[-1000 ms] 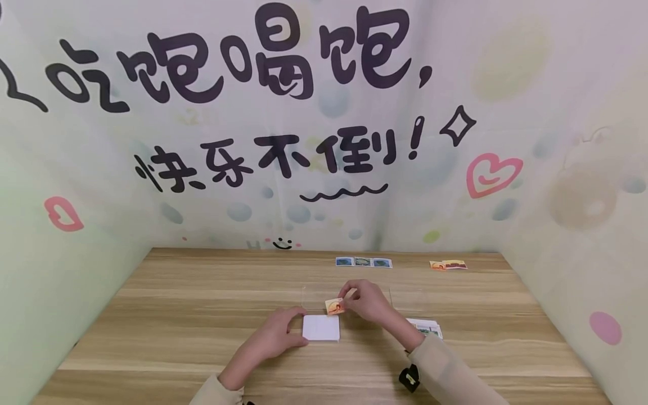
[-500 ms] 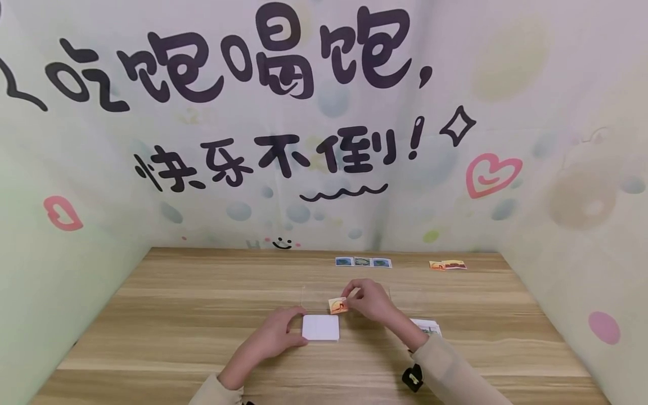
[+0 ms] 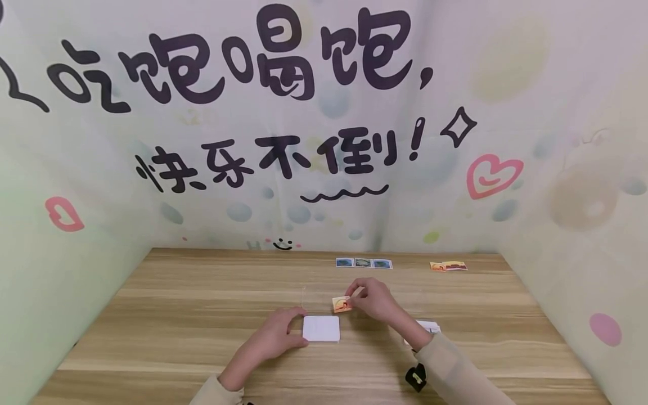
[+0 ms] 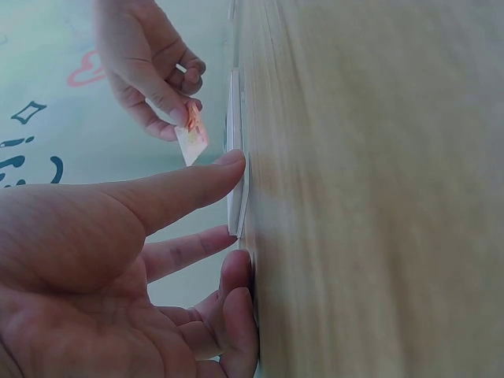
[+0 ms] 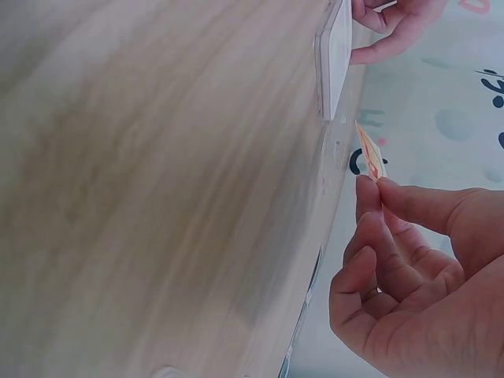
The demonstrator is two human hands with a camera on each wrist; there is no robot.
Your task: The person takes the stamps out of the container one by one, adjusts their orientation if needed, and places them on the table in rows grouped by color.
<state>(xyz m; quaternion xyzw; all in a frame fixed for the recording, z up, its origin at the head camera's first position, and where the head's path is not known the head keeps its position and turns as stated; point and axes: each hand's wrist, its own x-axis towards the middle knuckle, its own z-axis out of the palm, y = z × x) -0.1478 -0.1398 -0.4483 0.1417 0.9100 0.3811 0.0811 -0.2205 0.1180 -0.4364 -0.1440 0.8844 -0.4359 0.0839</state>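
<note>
My right hand pinches a small orange stamp with a pale border between thumb and forefinger, raised over the table. In the right wrist view the stamp tilts up from the fingertips, its picture seen at a slant. My left hand holds a flat white stack of cards on the table. In the left wrist view the left thumb lies at one edge of the stack and the forefinger at another, the remaining fingers curled beside it.
A row of blue stamps lies at the back of the wooden table; orange and red ones overlap at back right. A clear plastic sheet lies behind the white stack. Another small pile is partly covered by the right wrist.
My right hand has drifted slightly to the right with the stamp, away from the white stack, its wrist covering more of the pile at right. The left hand stays in place.
</note>
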